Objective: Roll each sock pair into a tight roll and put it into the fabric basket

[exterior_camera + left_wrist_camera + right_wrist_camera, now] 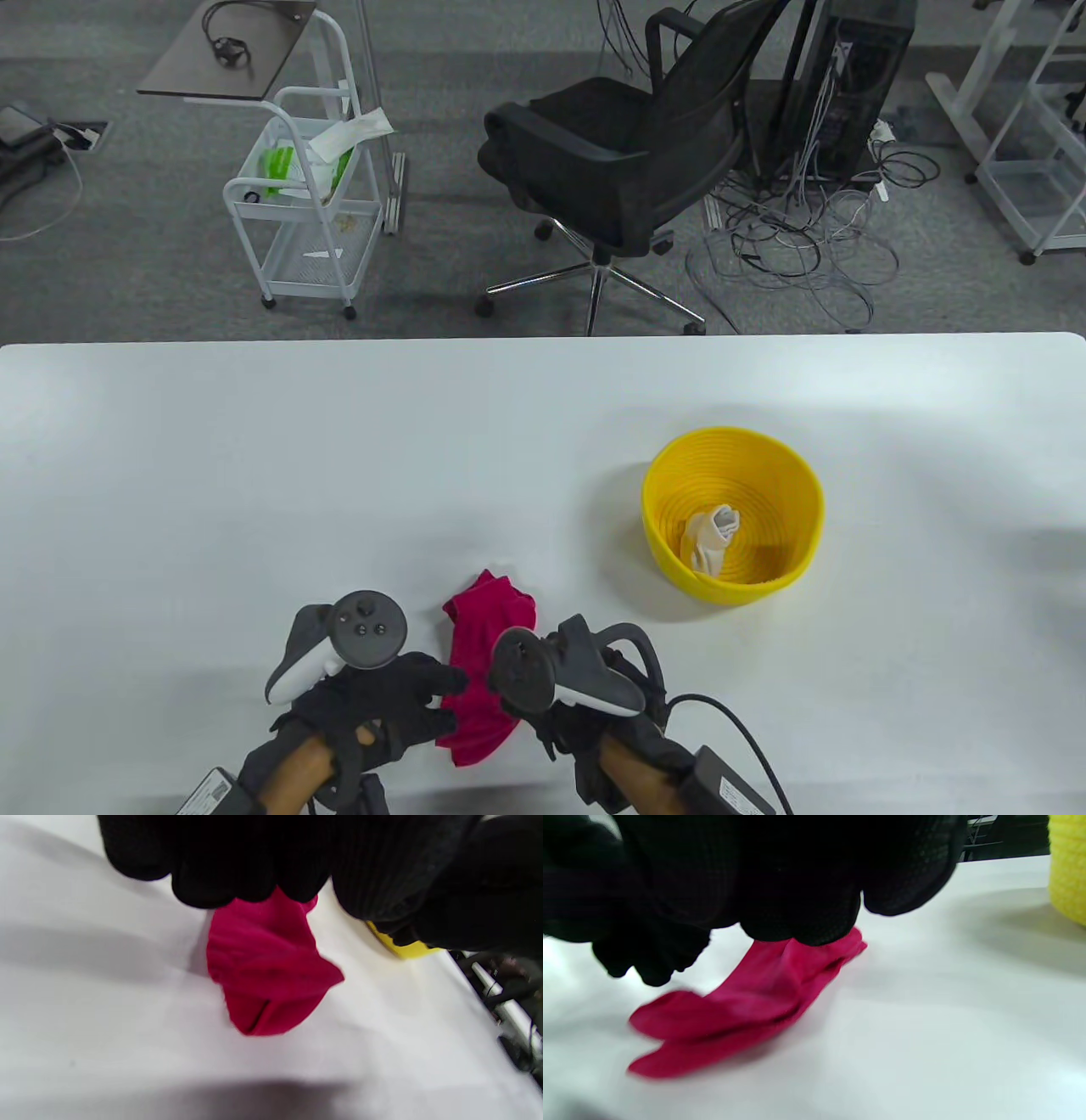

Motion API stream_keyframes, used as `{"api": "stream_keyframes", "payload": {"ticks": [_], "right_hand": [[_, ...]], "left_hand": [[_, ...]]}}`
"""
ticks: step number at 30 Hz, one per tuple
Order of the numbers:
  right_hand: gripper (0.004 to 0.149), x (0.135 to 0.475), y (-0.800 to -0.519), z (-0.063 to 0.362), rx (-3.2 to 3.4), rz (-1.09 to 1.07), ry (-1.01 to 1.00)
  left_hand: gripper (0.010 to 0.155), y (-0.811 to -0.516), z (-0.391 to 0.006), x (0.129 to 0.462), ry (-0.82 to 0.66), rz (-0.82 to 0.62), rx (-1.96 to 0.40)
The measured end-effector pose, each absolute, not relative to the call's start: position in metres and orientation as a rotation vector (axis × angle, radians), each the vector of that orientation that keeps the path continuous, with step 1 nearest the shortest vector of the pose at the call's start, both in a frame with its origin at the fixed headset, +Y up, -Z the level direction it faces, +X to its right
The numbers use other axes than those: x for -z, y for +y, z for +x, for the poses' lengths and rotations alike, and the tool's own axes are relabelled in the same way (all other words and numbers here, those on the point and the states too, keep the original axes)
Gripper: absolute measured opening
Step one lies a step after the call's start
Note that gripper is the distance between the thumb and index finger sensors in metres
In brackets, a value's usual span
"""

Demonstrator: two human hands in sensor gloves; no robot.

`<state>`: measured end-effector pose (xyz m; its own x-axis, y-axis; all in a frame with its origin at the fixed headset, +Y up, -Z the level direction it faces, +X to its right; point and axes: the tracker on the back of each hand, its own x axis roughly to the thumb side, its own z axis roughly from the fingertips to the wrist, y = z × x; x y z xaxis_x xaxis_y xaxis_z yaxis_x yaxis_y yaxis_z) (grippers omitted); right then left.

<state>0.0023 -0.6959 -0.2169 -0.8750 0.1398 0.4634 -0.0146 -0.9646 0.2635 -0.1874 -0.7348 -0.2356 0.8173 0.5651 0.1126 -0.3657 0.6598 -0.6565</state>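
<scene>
Second sock pair in hand at the near table edge; rolling not yet begun.

The red sock pair lies flat and loose on the white table, between the two hands and well short of the yellow basket, which already holds one pale sock roll. The left hand has its grip on the pair's left edge, fingers curled over the fabric in the left wrist view. The right hand sits over the right side; the right wrist view shows its fingers bunched onto the cloth, judged a closed grip on the pair. Assessment: this is the straightening or start-of-roll step for the second pair. The next move calls for aligning the socks, then turning one end over tightly under even pressure from both hands, before carrying the roll right to the basket.
</scene>
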Motion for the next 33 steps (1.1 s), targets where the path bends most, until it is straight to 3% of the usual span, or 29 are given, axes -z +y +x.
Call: {"api": "stream_keyframes", "payload": {"ticks": [7,20,27,33], "right_hand": [[0.045,0.206,-0.723,0.005,-3.033,0.793,0.398],[0.048,0.208,-0.747,-0.001,-3.056,0.766,0.475],[0.057,0.203,-0.757,-0.01,-3.113,0.708,0.287],[0.041,0.207,-0.758,-0.008,-3.071,0.629,0.263]], "left_hand": [[0.058,-0.749,-0.17,0.234,-0.354,-0.662,-0.413],[0.049,-0.761,-0.161,0.238,-0.381,-0.606,-0.382],[0.053,-0.759,-0.163,0.237,-0.385,-0.625,-0.409],[0.054,-0.753,-0.163,0.233,-0.376,-0.596,-0.377]]}}
